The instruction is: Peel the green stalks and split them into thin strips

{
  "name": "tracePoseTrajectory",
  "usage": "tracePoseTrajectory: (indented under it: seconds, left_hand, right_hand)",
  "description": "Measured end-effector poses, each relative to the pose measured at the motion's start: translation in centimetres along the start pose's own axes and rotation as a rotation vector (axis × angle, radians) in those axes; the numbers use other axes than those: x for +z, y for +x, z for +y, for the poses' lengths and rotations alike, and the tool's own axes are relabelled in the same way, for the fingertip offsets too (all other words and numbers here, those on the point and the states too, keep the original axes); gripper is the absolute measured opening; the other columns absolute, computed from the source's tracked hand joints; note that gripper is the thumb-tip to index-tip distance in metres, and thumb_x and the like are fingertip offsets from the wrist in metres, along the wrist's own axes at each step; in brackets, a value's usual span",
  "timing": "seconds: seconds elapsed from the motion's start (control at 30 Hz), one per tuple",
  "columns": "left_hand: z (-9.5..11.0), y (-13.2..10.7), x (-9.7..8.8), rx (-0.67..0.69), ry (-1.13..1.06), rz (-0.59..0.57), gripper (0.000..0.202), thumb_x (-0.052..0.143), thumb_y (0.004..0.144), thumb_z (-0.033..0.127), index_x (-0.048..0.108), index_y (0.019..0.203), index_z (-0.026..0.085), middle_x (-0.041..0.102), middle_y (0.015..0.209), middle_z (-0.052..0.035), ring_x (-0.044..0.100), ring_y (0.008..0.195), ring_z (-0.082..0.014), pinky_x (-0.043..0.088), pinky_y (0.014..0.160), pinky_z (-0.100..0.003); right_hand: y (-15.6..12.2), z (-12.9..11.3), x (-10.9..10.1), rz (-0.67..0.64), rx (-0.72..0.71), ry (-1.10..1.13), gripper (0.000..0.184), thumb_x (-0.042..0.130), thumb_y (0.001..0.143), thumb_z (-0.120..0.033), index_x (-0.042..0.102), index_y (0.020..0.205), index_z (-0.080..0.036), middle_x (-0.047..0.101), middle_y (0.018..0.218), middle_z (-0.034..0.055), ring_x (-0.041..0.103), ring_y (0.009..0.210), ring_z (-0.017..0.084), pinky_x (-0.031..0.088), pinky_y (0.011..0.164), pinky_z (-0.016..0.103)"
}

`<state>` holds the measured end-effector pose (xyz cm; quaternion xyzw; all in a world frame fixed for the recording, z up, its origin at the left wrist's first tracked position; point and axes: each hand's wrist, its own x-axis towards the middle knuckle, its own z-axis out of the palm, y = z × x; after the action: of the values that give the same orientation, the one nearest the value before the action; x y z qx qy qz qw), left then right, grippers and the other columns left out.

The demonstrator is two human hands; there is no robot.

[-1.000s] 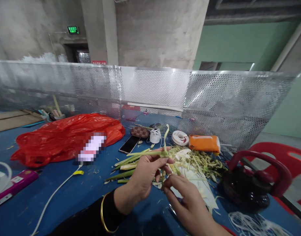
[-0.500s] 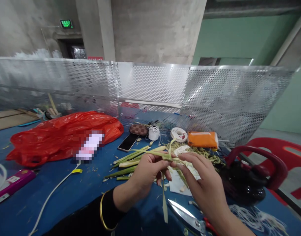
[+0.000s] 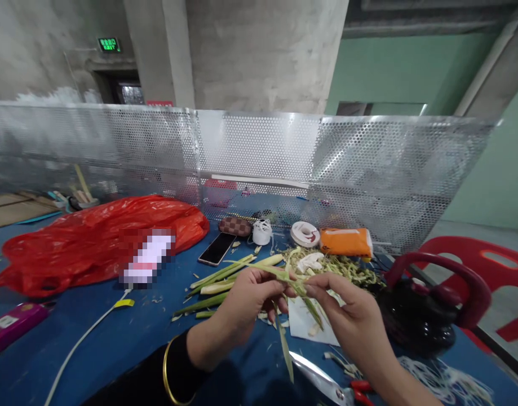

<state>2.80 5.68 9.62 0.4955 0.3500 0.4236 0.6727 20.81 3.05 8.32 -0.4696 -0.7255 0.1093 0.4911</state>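
Between my hands are pale green leaf strips (image 3: pixel 299 287), crossed over each other in the air above the table. My left hand (image 3: pixel 254 296) pinches them from the left, thumb on top. From the other side my right hand (image 3: pixel 345 310) holds them between thumb and fingertips. One long strip end (image 3: pixel 284 352) hangs down toward the open scissors (image 3: pixel 318 376), which lie below with red handles partly under my right forearm. Behind my left hand lie several green and whitish stalks (image 3: pixel 218 287). A white sheet of paper (image 3: pixel 303 324) is under the strips.
A black kettle (image 3: pixel 415 321) with a dark red handle stands at right, beside white string (image 3: pixel 442 378). Behind are shredded plant scraps (image 3: pixel 352 270), a tape roll (image 3: pixel 305 234), an orange packet (image 3: pixel 345 242) and a dark phone (image 3: pixel 217 249). A red plastic bag (image 3: pixel 93 242) spreads at left.
My right hand has lowered its fingers and pinches closer on the strips. An upright strip end has tipped over, and another now points down to the right. The view has shifted slightly.
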Motion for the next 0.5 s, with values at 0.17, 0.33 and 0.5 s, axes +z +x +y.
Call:
tracePoseTrajectory:
  seconds: [0.17, 0.33, 0.5]
  left_hand:
    - [0.0, 0.0, -0.3, -0.032, -0.067, 0.009, 0.013, 0.067, 0.065, 0.020, 0.067, 0.076, 0.012, 0.066, 0.071, -0.0032, 0.054, 0.049, -0.0066, 0.032, 0.038, -0.016]
    - [-0.3, -0.1, -0.1, -0.068, -0.073, 0.013, 0.014, 0.064, 0.064, 0.019, 0.068, 0.076, 0.011, 0.065, 0.072, -0.0026, 0.053, 0.050, -0.0061, 0.030, 0.040, -0.016]
    - [-0.4, -0.3, 0.4, -0.128, -0.080, -0.015, 0.016, 0.069, 0.063, 0.023, 0.066, 0.073, 0.012, 0.062, 0.067, -0.0009, 0.054, 0.053, -0.0077, 0.031, 0.042, -0.017]
  right_hand:
    - [0.3, 0.7, -0.4, 0.000, -0.037, -0.074, 0.018, 0.056, 0.089, -0.032, 0.061, 0.075, -0.022, 0.067, 0.076, 0.0015, 0.062, 0.073, 0.019, 0.046, 0.069, 0.029]
    - [-0.1, 0.2, 0.4, -0.060, -0.040, -0.045, 0.014, 0.053, 0.092, -0.032, 0.064, 0.087, -0.024, 0.070, 0.081, 0.0007, 0.064, 0.074, 0.019, 0.048, 0.067, 0.029]
    - [-0.3, 0.3, 1.1, 0.008, -0.191, -0.094, 0.011, 0.056, 0.091, -0.024, 0.063, 0.083, -0.025, 0.072, 0.084, 0.0004, 0.066, 0.080, 0.018, 0.048, 0.073, 0.028]
